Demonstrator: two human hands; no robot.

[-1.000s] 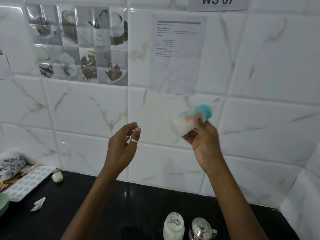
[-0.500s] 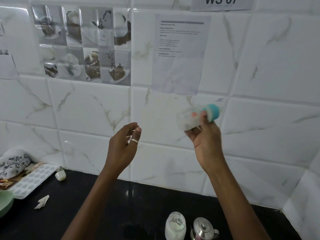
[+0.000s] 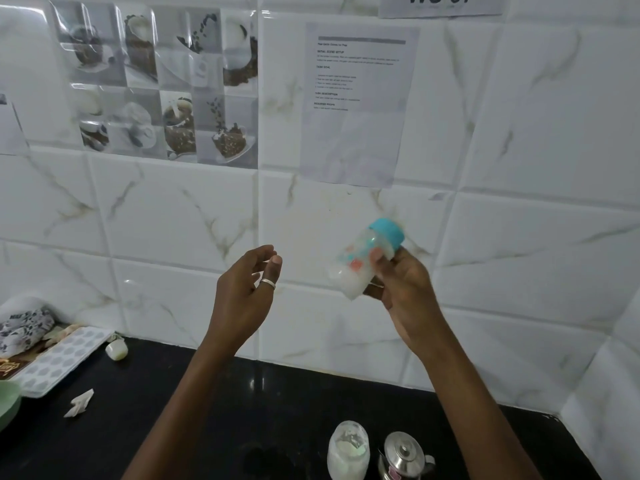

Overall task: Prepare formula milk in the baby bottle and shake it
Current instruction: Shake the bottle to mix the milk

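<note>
In the head view, the baby bottle [image 3: 363, 263] is held in the air in front of the tiled wall [image 3: 519, 254], a little toward 3 o'clock from the middle of the picture and well above the black table [image 3: 207, 410]. The bottle is tilted, with its teal cap [image 3: 388, 232] pointed toward 1 o'clock and its base toward 7 o'clock. White milk is seen gathered in the lower end, and the outline is slightly blurred. The grip of the right hand [image 3: 405, 282] is clamped on the bottle, with the fingers curled round its body just below the cap. The left hand [image 3: 242, 292] is raised at 9 o'clock of the bottle and kept apart from it. Its grip is apart, the fingers are loosely curved, and nothing is held. A silver ring [image 3: 267, 283] is worn on it. At 6 o'clock, by the lower edge, a jar of white powder [image 3: 348, 448] is stood on the table, and a small steel kettle [image 3: 403, 455] is placed just beside it at its 3 o'clock. Toward 8 o'clock, a white moulded tray [image 3: 59, 358] is laid on the table near the wall, with a scrap of crumpled paper [image 3: 79, 403] at its 5 o'clock and the rim of a green bowl [image 3: 7, 403] cut off by the left edge. On the wall at 12 o'clock a printed sheet [image 3: 356, 102] is fixed, and coffee pictures [image 3: 159, 84] are set at 10 o'clock.
</note>
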